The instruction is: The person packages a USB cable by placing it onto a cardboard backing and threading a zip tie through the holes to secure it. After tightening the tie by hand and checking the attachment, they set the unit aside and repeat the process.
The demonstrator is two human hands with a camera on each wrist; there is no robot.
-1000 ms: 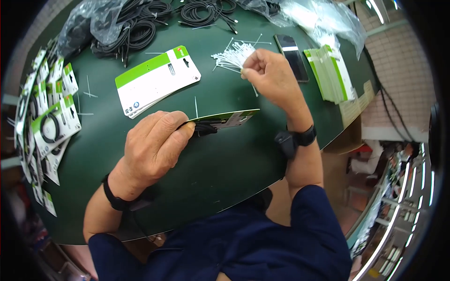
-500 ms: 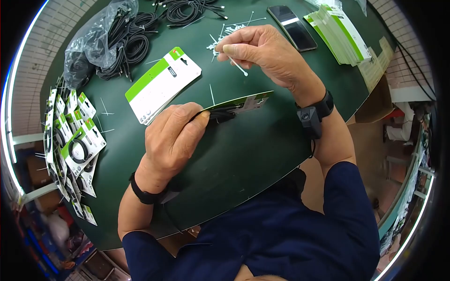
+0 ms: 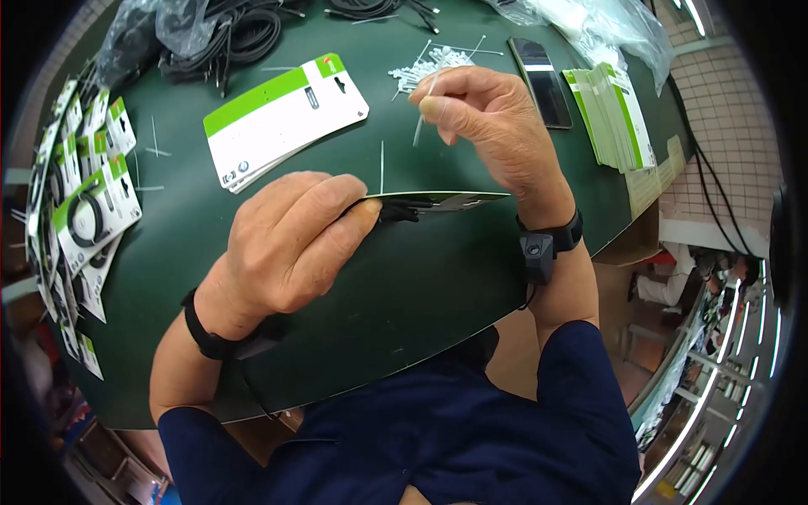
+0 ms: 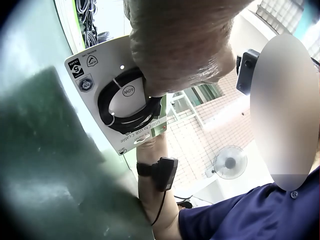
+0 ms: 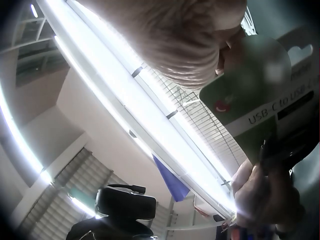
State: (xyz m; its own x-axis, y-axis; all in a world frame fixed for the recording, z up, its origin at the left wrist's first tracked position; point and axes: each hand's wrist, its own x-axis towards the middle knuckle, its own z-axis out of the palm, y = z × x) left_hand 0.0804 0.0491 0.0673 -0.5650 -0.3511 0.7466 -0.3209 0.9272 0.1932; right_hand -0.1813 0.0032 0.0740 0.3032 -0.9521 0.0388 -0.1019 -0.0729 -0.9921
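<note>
My left hand (image 3: 295,240) grips a printed cable card (image 4: 87,107) at its edge, thumb on the near side. A coiled black USB-C cable (image 4: 106,102) lies against the card. From the card's far side a thin white cable tie (image 3: 382,164) sticks up. Between thumb and fingertips my right hand (image 3: 497,118) pinches another cable tie, held nearly upright beyond the card. Just past those fingers is a loose pile of white cable ties (image 3: 412,77).
Flat cards (image 3: 278,126) lie stacked in the middle. Carded cables (image 3: 97,215) crowd the left edge. Black cable coils (image 3: 248,38) and a plastic bag (image 3: 135,42) are at the back. A phone (image 3: 541,84) and more cards (image 3: 606,118) lie to the right.
My right hand has come away from the pile with a cable tie, which has turned to stand nearly upright. My left hand keeps the card, now seen more edge-on. The head view has shifted.
</note>
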